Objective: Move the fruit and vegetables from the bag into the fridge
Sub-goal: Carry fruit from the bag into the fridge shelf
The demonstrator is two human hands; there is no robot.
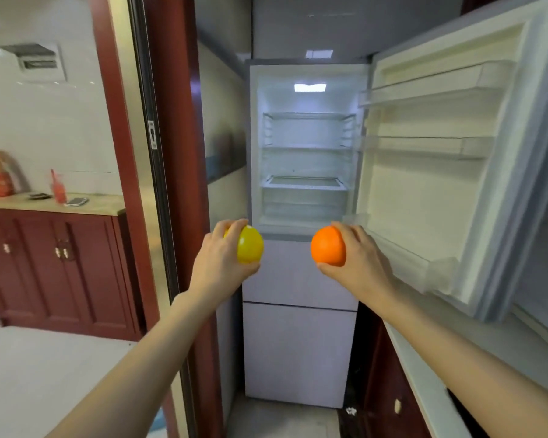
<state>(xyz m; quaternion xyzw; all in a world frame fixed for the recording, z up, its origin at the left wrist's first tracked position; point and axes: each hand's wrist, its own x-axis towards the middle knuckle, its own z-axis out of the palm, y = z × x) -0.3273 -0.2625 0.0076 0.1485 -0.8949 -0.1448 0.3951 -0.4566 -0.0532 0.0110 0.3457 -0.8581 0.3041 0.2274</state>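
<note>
Hands grip fruit before the open fridge (304, 263): left hand (217, 267) yellow fruit (250, 245), right hand (359, 259) orange (327, 246).

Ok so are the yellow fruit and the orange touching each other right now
Apart. The head view shows the yellow fruit in the left hand and the orange in the right hand, with the fridge front visible between them.

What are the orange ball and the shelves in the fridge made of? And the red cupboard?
The orange fruit looks matte and very even, so real peel or plastic; I cannot tell which. The fridge shelves look like clear glass or plastic, since the back wall shows through them. The red cupboard looks like wood with a glossy dark red finish and raised door panels.
</note>
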